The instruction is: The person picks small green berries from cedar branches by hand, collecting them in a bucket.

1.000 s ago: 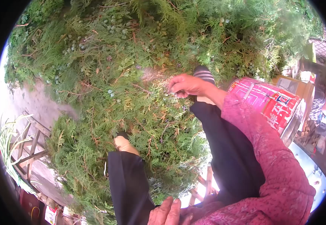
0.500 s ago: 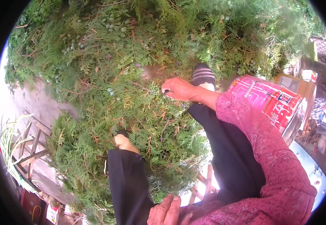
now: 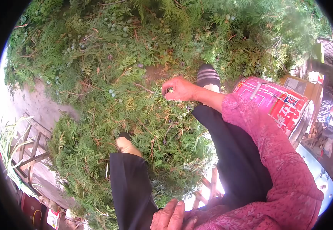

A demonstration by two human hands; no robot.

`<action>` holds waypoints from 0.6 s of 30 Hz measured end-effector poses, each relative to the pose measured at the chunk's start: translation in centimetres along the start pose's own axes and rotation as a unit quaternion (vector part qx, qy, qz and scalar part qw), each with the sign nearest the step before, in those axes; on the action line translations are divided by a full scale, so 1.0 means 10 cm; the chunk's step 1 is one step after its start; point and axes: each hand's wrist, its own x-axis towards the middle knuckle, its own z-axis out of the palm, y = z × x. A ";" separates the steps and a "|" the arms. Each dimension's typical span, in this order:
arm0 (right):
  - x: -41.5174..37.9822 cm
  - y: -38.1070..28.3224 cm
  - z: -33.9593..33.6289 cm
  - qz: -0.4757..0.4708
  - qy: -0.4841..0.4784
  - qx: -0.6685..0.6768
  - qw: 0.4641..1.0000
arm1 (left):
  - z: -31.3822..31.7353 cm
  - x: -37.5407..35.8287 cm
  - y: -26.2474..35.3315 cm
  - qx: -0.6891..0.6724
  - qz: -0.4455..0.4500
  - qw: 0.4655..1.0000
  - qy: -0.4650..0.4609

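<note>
My right hand [image 3: 181, 89] hangs low over a spread of cut, scaly-leaved evergreen branches [image 3: 132, 96], between my feet. Its fingers and thumb are curled together, and a small yellow-green spot shows in the curl; I cannot tell what they hold. Small blue-green cones [image 3: 112, 92] sit among the sprigs. My left hand [image 3: 170, 215] lies at my lap at the bottom edge, its visible fingers stretched out and holding nothing that shows. A dark striped shoe [image 3: 208, 74] stands just right of my right hand.
A pink and red printed carton [image 3: 270, 101] lies to the right, with a brown box [image 3: 300, 86] behind it. At left, long pale green stalks [image 3: 11, 153] hang by a wooden frame [image 3: 36, 147]. Another person [image 3: 329, 103] is at the far right edge.
My right hand has shifted slightly left and its finger curl has loosened a little, showing a yellow-green spot. The left hand stays where it was.
</note>
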 end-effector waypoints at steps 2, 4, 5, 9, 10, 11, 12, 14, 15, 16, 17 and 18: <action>0.00 0.06 0.04 -0.067 0.025 -0.077 0.994 | -0.01 0.01 0.01 0.000 -0.007 1.000 -0.002; -0.04 0.06 0.05 -0.065 0.027 -0.200 0.977 | 0.00 0.00 -0.01 -0.005 -0.005 1.000 -0.001; -0.06 0.06 0.06 -0.064 0.027 -0.201 0.977 | 0.00 0.00 -0.01 -0.008 -0.002 1.000 0.001; -0.08 0.01 0.08 -0.034 0.009 -0.253 0.967 | 0.00 0.00 -0.03 -0.012 0.003 1.000 0.004; -0.08 -0.01 0.09 -0.021 0.000 -0.262 0.965 | -0.01 -0.01 -0.04 -0.013 0.005 1.000 0.004; -0.08 -0.03 0.10 -0.021 -0.001 -0.262 0.965 | -0.01 -0.01 -0.04 -0.014 0.006 1.000 0.005; -0.09 -0.05 0.11 -0.024 -0.012 -0.259 0.966 | -0.01 -0.01 -0.04 -0.014 0.006 1.000 0.005; -0.09 -0.07 0.11 -0.028 -0.024 -0.255 0.966 | -0.01 -0.01 -0.04 -0.016 0.005 1.000 0.004; -0.10 -0.07 0.10 -0.035 -0.053 -0.273 0.960 | -0.01 -0.01 -0.04 -0.016 0.005 1.000 0.004; -0.11 -0.06 0.09 -0.043 -0.081 -0.291 0.952 | -0.01 -0.01 -0.04 -0.018 0.004 1.000 0.005; -0.11 -0.05 0.08 -0.043 -0.081 -0.291 0.952 | -0.01 -0.01 -0.05 -0.020 0.004 1.000 0.005; -0.12 -0.03 0.08 -0.051 -0.102 -0.301 0.947 | -0.01 -0.01 -0.05 -0.020 0.003 1.000 0.005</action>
